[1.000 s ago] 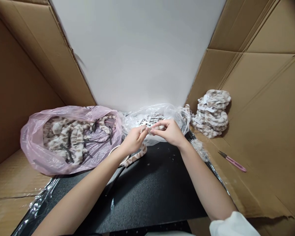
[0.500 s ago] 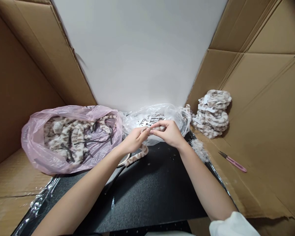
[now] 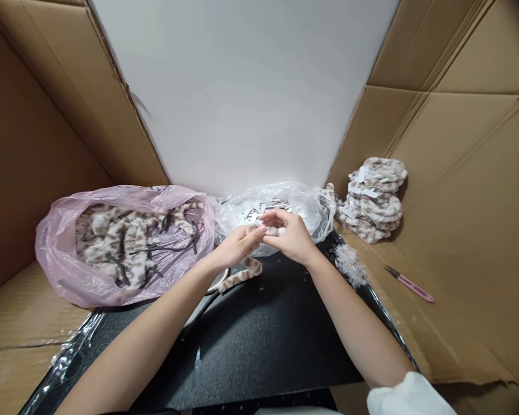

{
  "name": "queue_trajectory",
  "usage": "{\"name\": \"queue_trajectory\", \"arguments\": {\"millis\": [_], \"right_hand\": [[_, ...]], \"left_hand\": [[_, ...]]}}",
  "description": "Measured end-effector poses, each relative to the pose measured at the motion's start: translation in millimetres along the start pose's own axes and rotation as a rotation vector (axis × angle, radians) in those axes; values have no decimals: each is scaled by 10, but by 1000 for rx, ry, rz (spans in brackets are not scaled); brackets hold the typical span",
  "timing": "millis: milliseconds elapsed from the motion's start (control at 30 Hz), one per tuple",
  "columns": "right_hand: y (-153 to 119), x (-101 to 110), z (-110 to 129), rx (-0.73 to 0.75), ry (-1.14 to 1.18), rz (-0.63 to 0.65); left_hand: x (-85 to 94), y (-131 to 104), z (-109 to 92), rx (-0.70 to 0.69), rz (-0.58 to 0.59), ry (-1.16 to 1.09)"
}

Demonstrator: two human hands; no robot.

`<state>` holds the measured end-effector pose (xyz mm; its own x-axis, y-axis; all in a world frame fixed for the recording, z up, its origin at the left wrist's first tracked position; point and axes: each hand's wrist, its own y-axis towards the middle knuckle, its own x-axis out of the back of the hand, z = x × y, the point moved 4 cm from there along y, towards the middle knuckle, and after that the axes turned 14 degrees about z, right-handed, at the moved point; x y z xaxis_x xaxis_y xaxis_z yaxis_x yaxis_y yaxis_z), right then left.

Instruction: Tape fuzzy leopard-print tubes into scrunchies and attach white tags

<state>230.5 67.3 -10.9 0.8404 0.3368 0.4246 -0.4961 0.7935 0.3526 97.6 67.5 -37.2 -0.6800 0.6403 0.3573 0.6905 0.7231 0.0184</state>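
Observation:
A fluffy cream strip with brown spots (image 3: 237,279) curves up from the black tabletop into my hands, a dark cord showing near its lower end. My left hand (image 3: 237,245) is closed around it, thumb on top. My right hand (image 3: 292,235) curls its fingers round the strip's whitish end, just right of the left thumb. What lies inside the right palm is hidden. Right behind the hands is a clear plastic bag (image 3: 315,202) of small white-and-dark tags (image 3: 255,213).
At left a pink plastic bag (image 3: 56,253) holds spotted fluffy strips with dark cords. To the right stand stacked fluffy bundles with white tags (image 3: 376,202), a clump of pale fluff (image 3: 350,265) and pink-handled thread snips (image 3: 410,284). Cardboard walls (image 3: 467,190) flank the black table (image 3: 259,340).
My right hand has turned and opened its curl somewhat, and more of the strip's whitish end shows between the hands. The left hand has shifted slightly.

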Motion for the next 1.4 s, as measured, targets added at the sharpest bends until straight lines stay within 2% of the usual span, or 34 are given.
{"name": "queue_trajectory", "arguments": {"millis": [133, 233, 333, 500, 667, 767, 933, 1133, 1233, 1400], "right_hand": [[-2, 84, 26, -11, 7, 29], [-19, 188, 13, -73, 55, -5], [-30, 213, 17, -89, 55, -25], [-10, 124, 37, -65, -51, 10], [4, 97, -18, -85, 87, 19], [9, 81, -51, -103, 142, 18], [23, 49, -80, -88, 154, 47], [9, 24, -71, -67, 99, 148], [-5, 9, -54, -48, 16, 162], [-1, 25, -44, -39, -47, 119]], "left_hand": [[84, 7, 15, -24, -164, -45], [126, -5, 5, -30, -263, 86], [112, -24, -25, -16, -300, 216], [43, -54, -87, -37, -267, 259], [19, -60, -73, -3, -229, 116], [21, -49, -81, -34, -201, 79], [12, -24, -54, -50, -51, -69], [-55, -32, -46, -20, 109, -241], [-53, -42, -58, -2, 95, -142], [7, -68, -88, 7, -37, 119]]}}
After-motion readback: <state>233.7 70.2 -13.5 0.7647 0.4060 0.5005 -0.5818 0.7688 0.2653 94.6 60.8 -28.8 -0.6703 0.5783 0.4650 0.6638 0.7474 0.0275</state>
